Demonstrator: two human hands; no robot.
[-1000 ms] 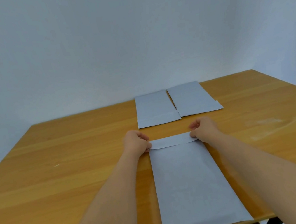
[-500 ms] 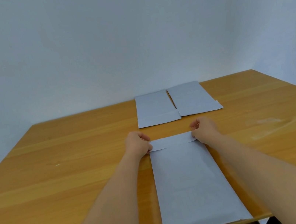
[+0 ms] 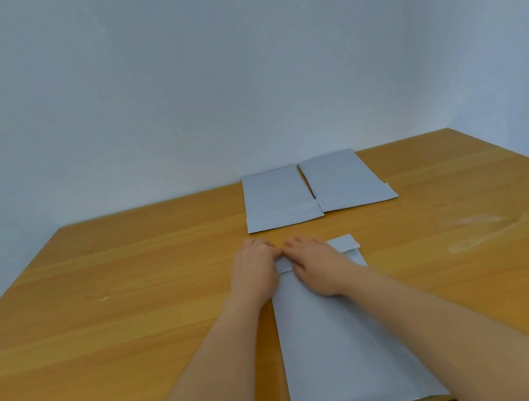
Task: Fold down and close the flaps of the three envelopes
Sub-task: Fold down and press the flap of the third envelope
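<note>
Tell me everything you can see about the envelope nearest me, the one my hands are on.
The near envelope is a long, plain pale grey-blue paper sleeve lying flat on the wooden table, its near end overhanging the table edge. Its flap at the far end is folded down. The left hand rests at the flap's left corner; the right hand presses on the flap beside it.

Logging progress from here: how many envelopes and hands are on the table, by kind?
Envelopes: 3, the near envelope, the far left envelope and the far right envelope.
Hands: 2, the left hand and the right hand, both on the near envelope's flap.
Total: 5.
</note>
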